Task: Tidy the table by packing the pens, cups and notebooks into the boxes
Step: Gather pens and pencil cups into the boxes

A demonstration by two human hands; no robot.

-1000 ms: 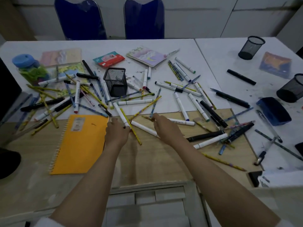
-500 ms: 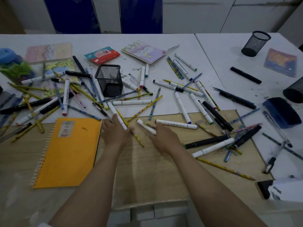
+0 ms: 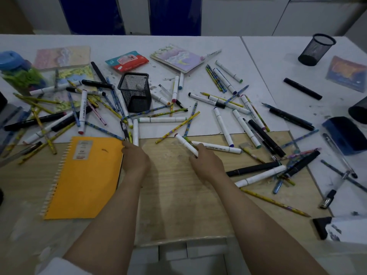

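Note:
Many markers, pens and pencils lie scattered over the table. My left hand (image 3: pixel 135 159) grips a white marker (image 3: pixel 135 132) and a yellow pencil at the orange notebook's (image 3: pixel 85 175) right edge. My right hand (image 3: pixel 206 162) grips another white marker (image 3: pixel 185 143) with a red cap, pointing up and left. A square black mesh cup (image 3: pixel 135 92) stands behind the hands. A round mesh cup (image 3: pixel 316 49) stands far right. Small notebooks lie at the back: a purple one (image 3: pixel 178 57) and a pink one (image 3: pixel 61 56).
A wooden board (image 3: pixel 178 195) lies under my hands on the white table (image 3: pixel 198 42). A red wipes packet (image 3: pixel 127 61) lies at the back. A blue box (image 3: pixel 345 135) lies at the right, another mesh cup (image 3: pixel 358 112) behind it. Blue chairs stand beyond.
Both hands closed on markers and drew back toward me; the left one now holds its white marker upright-pointing, the right lifted the red-capped marker. The camera tilted down and closer.

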